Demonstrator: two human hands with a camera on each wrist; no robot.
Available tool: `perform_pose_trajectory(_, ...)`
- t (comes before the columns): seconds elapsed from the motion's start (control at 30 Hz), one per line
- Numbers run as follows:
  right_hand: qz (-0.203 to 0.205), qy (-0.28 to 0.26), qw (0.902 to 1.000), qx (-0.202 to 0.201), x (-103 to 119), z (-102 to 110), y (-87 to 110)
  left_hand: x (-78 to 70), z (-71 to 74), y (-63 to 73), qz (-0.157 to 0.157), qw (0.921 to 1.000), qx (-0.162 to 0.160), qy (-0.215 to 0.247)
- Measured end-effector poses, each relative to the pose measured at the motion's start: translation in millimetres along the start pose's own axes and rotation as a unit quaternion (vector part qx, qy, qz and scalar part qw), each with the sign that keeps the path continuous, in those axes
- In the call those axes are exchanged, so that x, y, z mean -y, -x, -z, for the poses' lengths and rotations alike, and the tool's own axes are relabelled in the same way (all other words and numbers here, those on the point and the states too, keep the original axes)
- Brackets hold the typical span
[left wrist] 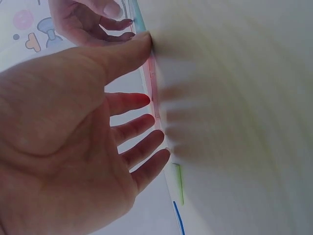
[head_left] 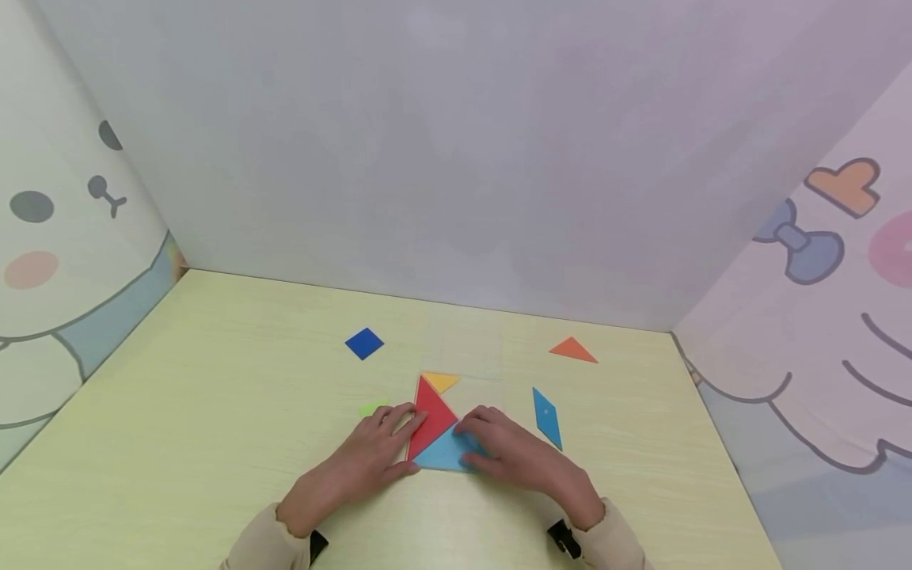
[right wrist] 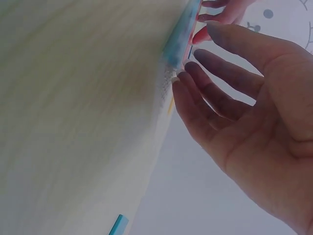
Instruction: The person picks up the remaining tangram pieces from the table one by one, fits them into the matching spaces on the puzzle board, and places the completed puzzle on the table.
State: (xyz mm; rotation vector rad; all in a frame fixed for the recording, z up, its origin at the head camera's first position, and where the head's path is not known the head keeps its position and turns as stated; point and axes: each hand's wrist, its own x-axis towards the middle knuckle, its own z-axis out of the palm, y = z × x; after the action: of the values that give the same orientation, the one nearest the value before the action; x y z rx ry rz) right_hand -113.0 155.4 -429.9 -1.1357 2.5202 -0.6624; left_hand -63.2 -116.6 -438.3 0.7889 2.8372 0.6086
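Observation:
A large red tangram triangle and a large light blue triangle lie edge to edge on the table in the head view. My left hand rests at the red triangle's left side, fingertips on its face and thumb by its lower corner. In the left wrist view its fingers are spread and nearly straight. On the light blue triangle, my right hand touches with loosely bent fingers, covering its right part. Just above the red triangle is a small yellow triangle. A light green piece is partly hidden by the left hand.
Farther back lies a dark blue square. To the right are an orange triangle and a blue parallelogram. A pale wall closes off the table's back edge, and printed panels stand at both sides.

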Motion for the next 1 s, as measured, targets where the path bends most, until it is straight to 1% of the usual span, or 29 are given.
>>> perform_pose_trajectory(0.23, -0.024, -0.040, 0.9973, -0.056, -6, 7, 4.2, -1.6, -0.3, 0.4, 0.006, 0.9999, 0.003, 0.012)
perform_pose_trajectory(0.3, -0.034, -0.047, 0.9961, -0.066, -8, 8, 5.8, -1.9, -0.6, 0.2, 0.005, 0.9999, 0.002, 0.012)
perform_pose_trajectory(0.43, -0.046, -0.053, 0.9949, -0.072, -14, 8, 9.2, -1.6, -0.8, 0.0, 0.004, 1.0000, 0.001, 0.008)
perform_pose_trajectory(0.73, -0.053, -0.042, 0.9941, -0.085, -23, 11, 18.5, -0.5, -1.5, 0.0, -0.004, 1.0000, -0.004, -0.004)
perform_pose_trajectory(1.0, -0.064, -0.036, 0.9916, -0.106, -34, 15, 26.8, 1.0, -2.4, 0.0, -0.002, 1.0000, -0.002, 0.000)
